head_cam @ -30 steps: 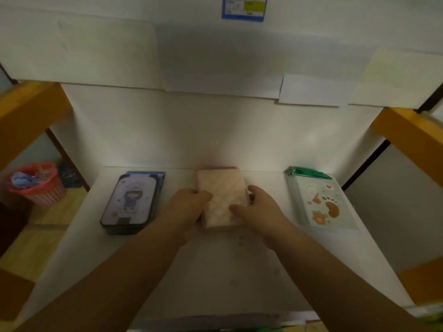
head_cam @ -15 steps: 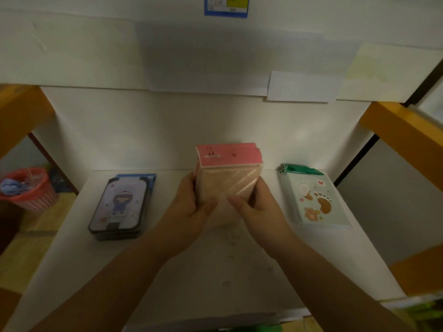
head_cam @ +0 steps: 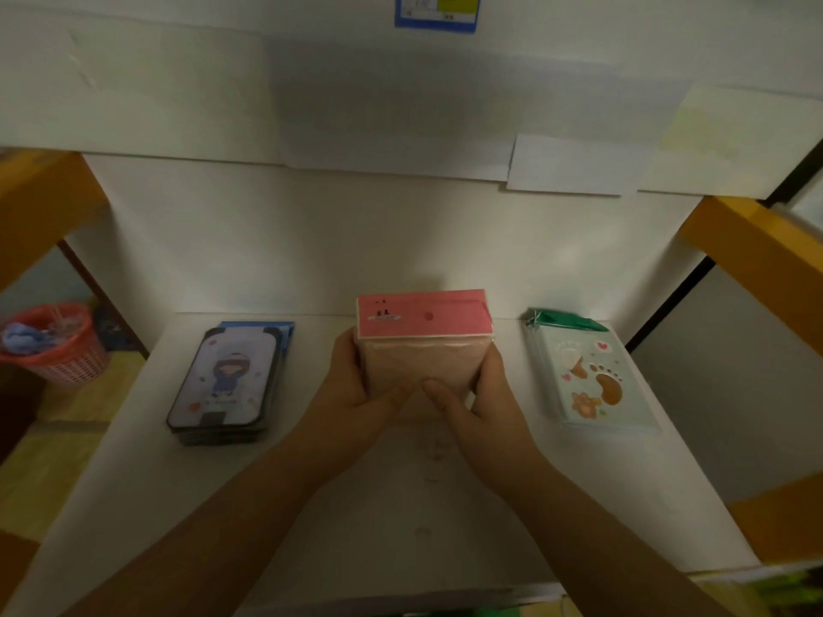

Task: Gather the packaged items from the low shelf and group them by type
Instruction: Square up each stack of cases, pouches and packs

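Observation:
A stack of pink packaged items [head_cam: 423, 336] stands on edge at the middle of the white shelf [head_cam: 401, 505], its pink header card up. My left hand [head_cam: 356, 394] grips its left side and my right hand [head_cam: 481, 394] grips its right side, thumbs across the front. To the left lies a stack of dark packages with a cartoon figure [head_cam: 227, 380], flat on the shelf. To the right lies a stack of pale packages with paw prints and a green header [head_cam: 588, 376].
An orange basket [head_cam: 53, 345] with odds and ends sits on the floor at far left. Orange shelf beams [head_cam: 757, 247] frame both sides. The white back wall [head_cam: 378, 242] stands just behind the stacks. A blue label [head_cam: 436, 11] is stuck above.
The pink stack lay flat a second ago; both hands have tipped it upright onto its edge and hold it squared up there.

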### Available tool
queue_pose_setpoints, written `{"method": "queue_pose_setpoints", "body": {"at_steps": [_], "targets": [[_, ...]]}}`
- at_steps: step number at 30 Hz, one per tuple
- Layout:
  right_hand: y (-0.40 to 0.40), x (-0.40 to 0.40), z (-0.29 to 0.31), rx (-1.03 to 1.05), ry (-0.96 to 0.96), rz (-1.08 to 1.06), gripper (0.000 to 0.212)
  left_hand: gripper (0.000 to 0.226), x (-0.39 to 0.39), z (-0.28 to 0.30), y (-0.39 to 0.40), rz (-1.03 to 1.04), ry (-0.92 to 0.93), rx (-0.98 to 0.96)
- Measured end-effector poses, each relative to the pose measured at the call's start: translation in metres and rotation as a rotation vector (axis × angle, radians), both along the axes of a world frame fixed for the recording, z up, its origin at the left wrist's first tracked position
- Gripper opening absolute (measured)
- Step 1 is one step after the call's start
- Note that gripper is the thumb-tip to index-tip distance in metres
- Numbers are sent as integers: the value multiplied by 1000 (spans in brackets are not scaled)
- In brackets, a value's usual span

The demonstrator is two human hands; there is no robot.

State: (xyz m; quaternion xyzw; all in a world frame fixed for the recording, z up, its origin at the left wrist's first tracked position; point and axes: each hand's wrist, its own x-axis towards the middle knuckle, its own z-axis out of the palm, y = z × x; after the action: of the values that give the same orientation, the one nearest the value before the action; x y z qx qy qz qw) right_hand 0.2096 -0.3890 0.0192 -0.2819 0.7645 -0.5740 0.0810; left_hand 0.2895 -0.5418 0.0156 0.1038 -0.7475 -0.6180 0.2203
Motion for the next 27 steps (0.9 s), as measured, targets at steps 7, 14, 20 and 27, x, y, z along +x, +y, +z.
{"method": "queue_pose_setpoints", "body": {"at_steps": [7,14,20,27], "targets": [[-2,3,-17,-21,7,-8,55,53,-2,-8,8,66,2,-30],[-1,-1,-21,64,54,-92,44,67,-4,-12,2,60,-95,-110],[-2,-16,4,90,-32,-75,31,35,-23,8,-4,108,-106,-59],[-6,-31,20,214,-387,0,20,29,-16,11,-7,188,-415,141]]}}
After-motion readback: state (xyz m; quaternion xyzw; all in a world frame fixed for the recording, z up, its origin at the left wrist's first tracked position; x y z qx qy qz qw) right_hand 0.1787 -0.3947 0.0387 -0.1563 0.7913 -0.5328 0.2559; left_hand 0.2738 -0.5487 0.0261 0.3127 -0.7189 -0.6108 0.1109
